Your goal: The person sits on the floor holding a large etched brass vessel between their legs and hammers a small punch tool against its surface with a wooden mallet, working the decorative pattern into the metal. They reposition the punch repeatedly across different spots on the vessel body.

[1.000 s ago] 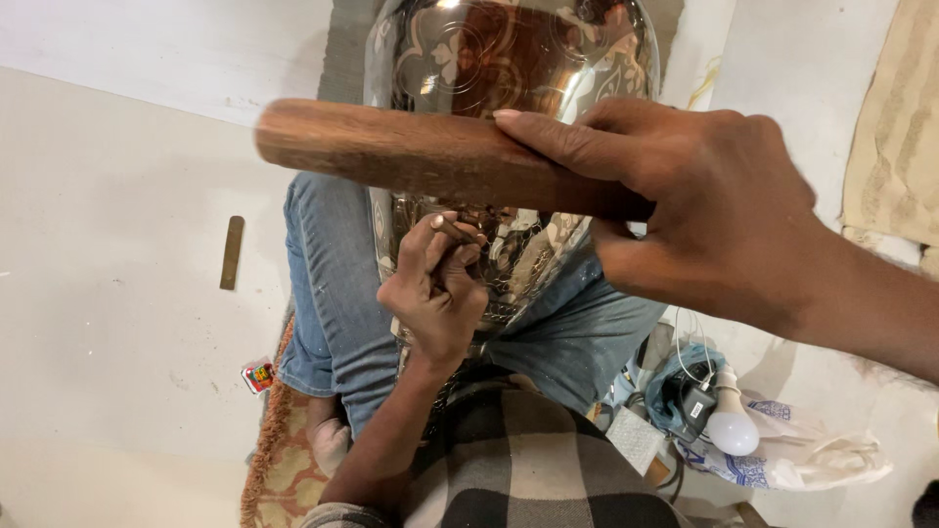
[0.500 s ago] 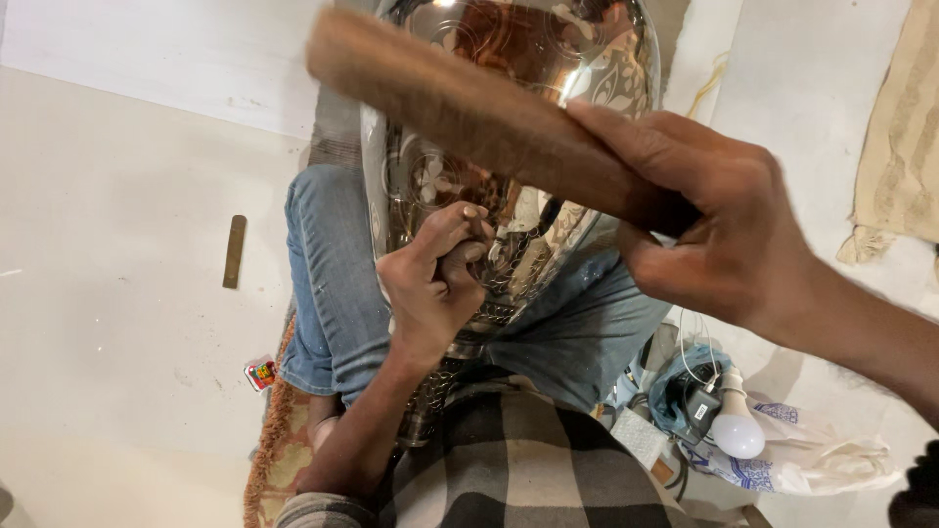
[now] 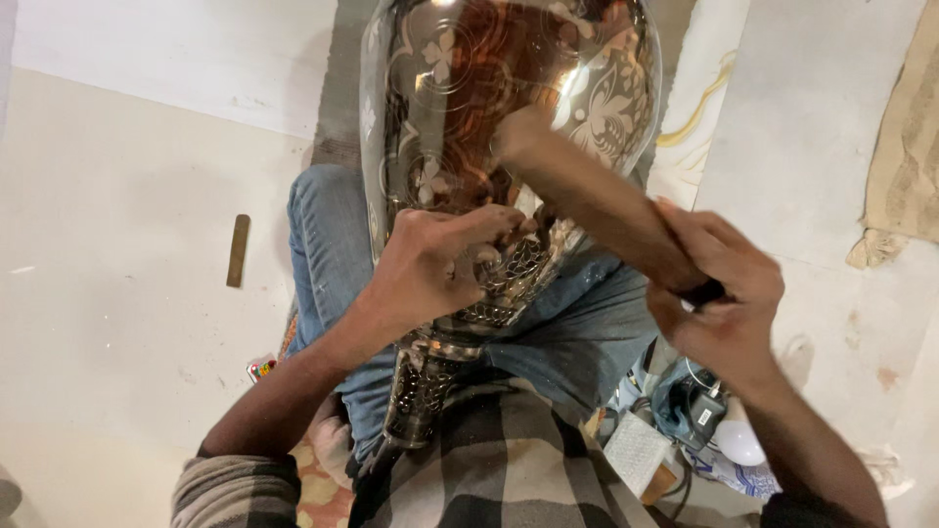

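A large shiny metal vase (image 3: 469, 88) with engraved flower patterns lies across my lap, its narrow patterned neck toward my body. My left hand (image 3: 430, 269) rests on the vase's lower body, fingers pinched together on something small and thin that I cannot make out. My right hand (image 3: 719, 303) grips one end of a brown wooden stick (image 3: 587, 200). The stick's far end is down against the vase, close above my left fingers.
A small flat brass-coloured strip (image 3: 238, 250) lies on the pale floor at left. A white bulb (image 3: 740, 442), a dark tool with cords (image 3: 690, 406) and a clear packet (image 3: 638, 452) sit by my right knee. A beige cloth (image 3: 905, 186) lies at right.
The wooden stick was raised and level above the vase; my right hand has swung it down so its end meets the vase by my left fingers. My left hand stays put.
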A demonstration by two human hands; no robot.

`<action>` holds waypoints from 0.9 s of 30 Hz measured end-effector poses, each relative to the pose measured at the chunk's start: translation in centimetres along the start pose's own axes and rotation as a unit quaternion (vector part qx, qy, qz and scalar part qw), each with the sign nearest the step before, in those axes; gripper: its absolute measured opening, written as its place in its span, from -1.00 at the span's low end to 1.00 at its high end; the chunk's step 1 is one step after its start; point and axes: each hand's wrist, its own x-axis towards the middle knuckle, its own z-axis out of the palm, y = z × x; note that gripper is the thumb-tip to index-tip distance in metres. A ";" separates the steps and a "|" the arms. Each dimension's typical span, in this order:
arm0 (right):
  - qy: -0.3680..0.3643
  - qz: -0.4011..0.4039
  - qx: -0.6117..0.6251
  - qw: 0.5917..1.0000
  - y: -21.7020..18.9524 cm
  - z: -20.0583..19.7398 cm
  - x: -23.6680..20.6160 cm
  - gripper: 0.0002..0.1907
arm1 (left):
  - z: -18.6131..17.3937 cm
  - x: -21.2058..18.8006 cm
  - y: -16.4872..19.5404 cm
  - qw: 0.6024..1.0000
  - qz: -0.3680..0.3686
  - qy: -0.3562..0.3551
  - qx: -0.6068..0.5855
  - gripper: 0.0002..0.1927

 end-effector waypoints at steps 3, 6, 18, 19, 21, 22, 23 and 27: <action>0.031 0.013 -0.010 0.999 1.6 0.8 -3.7 -0.25 | -0.6 1.2 0.0 0.997 0.016 -0.078 0.020 -0.34; 0.133 0.037 0.012 0.990 2.9 3.0 -7.2 -0.39 | -1.2 2.7 0.0 0.986 0.031 -0.163 0.030 -0.30; 0.251 0.162 -0.101 0.949 2.2 13.6 -18.1 -0.41 | -0.8 6.8 -0.1 0.901 0.193 -0.371 0.110 -0.46; 0.245 0.174 -0.090 0.950 2.2 14.2 -18.5 -0.41 | -0.7 6.6 -0.1 0.890 0.189 -0.392 0.134 -0.48; 0.260 0.242 -0.028 0.934 2.2 14.5 -19.0 -0.34 | -1.2 5.7 -0.4 0.944 0.158 -0.289 0.015 -0.43; 0.271 0.274 0.003 0.923 2.3 14.3 -19.1 -0.30 | -1.3 5.1 -0.6 0.960 0.144 -0.235 -0.044 -0.40; 0.254 0.280 0.013 0.926 2.5 14.0 -19.0 -0.36 | -1.1 4.2 -0.7 0.976 0.114 -0.121 -0.143 -0.45; 0.202 0.281 0.056 0.936 4.0 12.1 -17.0 -0.43 | 1.0 0.2 -0.1 0.934 0.010 0.205 -0.294 -0.62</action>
